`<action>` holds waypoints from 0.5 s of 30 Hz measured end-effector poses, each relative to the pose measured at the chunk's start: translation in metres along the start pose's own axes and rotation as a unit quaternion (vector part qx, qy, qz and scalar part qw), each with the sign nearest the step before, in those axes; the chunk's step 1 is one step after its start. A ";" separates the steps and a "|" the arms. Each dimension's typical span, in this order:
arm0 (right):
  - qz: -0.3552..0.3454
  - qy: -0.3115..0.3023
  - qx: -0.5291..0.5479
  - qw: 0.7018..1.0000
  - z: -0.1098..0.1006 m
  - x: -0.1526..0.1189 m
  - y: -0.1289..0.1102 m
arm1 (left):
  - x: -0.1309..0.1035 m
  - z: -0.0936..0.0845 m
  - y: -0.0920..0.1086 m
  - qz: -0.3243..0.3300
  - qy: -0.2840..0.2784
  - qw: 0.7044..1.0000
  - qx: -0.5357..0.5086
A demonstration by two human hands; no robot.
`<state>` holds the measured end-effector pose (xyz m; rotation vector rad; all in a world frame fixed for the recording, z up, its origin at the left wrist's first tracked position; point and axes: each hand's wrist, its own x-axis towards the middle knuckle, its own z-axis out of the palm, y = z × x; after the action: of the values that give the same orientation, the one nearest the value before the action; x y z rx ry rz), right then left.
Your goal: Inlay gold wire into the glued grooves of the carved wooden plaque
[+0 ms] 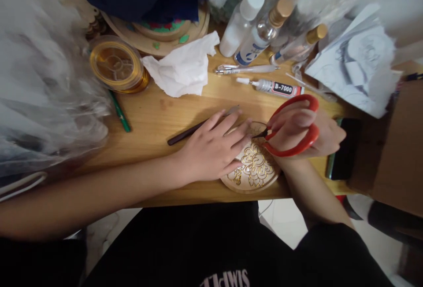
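A round wooden disc [264, 178] with a gold wire flower pattern lies at the table's front edge. My left hand [216, 148] rests palm down over its left side, fingers spread, hiding part of the pattern. In my right hand [299, 126] are red-handled scissors [309, 141], their dark blades pointing down at the disc close to my left fingertips. Whether the blades touch wire or the surface, I cannot tell. A dark, slim-handled tool [185, 134] with a grey tip lies partly under my left fingers.
Behind the disc lie a B-7000 glue tube [280, 88], a pen [247, 69] and a crumpled tissue [183, 67]. Bottles [259, 36] stand farther back. A gold wire spool [117, 64] and green pencil [119, 112] are left; a phone [343, 150] and cardboard box [396, 146] are right.
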<state>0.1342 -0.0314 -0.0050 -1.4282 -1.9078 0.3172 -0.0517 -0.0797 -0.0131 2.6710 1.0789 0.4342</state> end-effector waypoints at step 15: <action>-0.114 0.111 -0.100 0.982 0.000 0.006 -0.021 | 0.000 0.000 0.000 -0.001 0.004 1.000 0.009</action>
<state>0.1181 -0.0332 0.0097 -1.2917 -1.9336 -0.1418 -0.0521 -0.0798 -0.0128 2.6859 1.0915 0.4366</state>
